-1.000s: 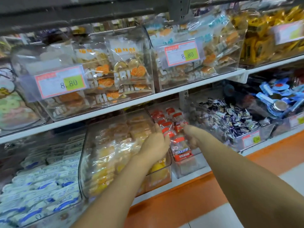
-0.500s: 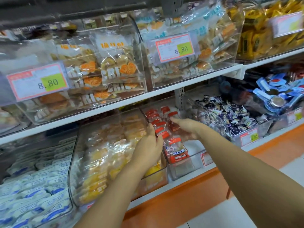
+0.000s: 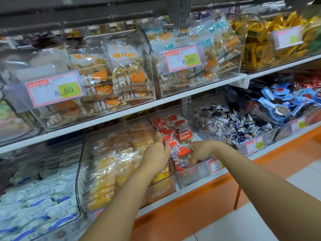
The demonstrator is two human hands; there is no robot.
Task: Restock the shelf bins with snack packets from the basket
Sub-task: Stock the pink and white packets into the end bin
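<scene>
Head view, facing shelves of clear bins.

Task items: red-capped packets (image 3: 183, 134) stand in a row in a narrow bin (image 3: 192, 176) at mid lower shelf (image 3: 199, 184). The row runs from the back of the bin to its front. A price tag (image 3: 214, 165) is on the bin's front, right of the hands.

Right hand (image 3: 201, 151): reaches into the front of the narrow bin, palm down. Its fingers (image 3: 193, 160) are curled over and round the front packet (image 3: 182, 165), grasping it. The packet lies tilted, with its label towards the camera.

Left hand (image 3: 156, 155): back of hand faces the camera. It lies along the wall between the narrow bin and the yellow bin (image 3: 163, 186) just left of it, fingers pointing away towards the back. Cannot tell whether those fingers clasp the wall or only rest on it. The two hands are near each other, not touching.

Surroundings:
- Yellow bin holds yellow and orange packets.
- Far left on the lower shelf: blue-and-white packets (image 3: 43, 197) in a bin.
- Right of the narrow bin: dark candies (image 3: 239, 124) in a bin, then blue packs (image 3: 281, 100).
- Upper shelf (image 3: 173, 100): two bins of cookie bags, each with a tag reading 8.80 (image 3: 54, 90) (image 3: 184, 58).
- Gold packets (image 3: 260, 47) fill the bin at upper right; its tag is blurred.
</scene>
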